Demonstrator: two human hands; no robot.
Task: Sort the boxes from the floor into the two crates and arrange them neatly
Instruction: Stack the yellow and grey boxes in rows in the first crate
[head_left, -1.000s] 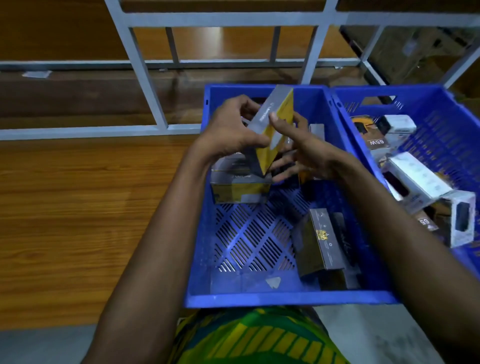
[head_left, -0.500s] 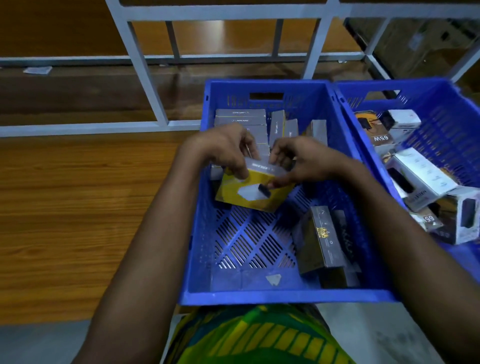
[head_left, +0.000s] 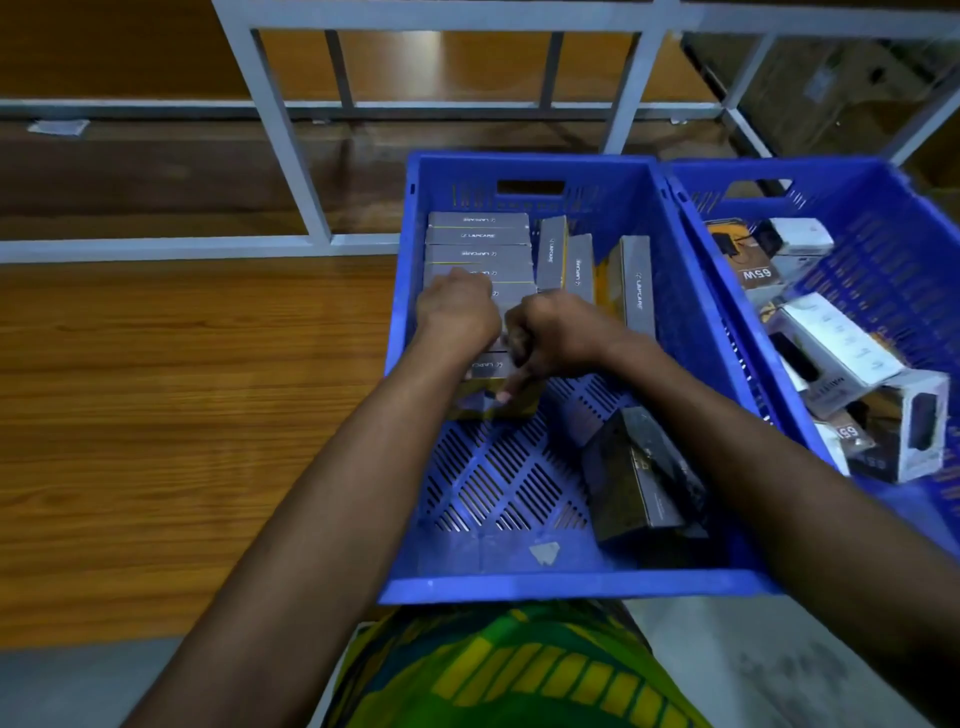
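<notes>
- Yellow box (head_left: 488, 402) stands on edge in the left crate (head_left: 519, 587), against the left wall. It is the nearest one in the row of grey-topped boxes (head_left: 478, 236), touching it.
- Its long axis runs across the crate, side to side, parallel to the boxes behind it.
- Right hand (head_left: 558, 332) is the nearer one. Its fingers curl over the box's top edge, and one fingertip (head_left: 505, 396) is on the near face, so it is grasping the box.
- Left hand (head_left: 457, 312) sits knuckles-up on the row just behind. Fingers are curled under and the grip is hidden, so I can't tell what it holds.
- The box lies below and person-side of both hands. Judgement: the next move is a push away from the person, squaring it to the row.
- Dark box (head_left: 639, 478) lies loose, near right, well apart.
- Right crate (head_left: 883, 208) holds jumbled boxes.
</notes>
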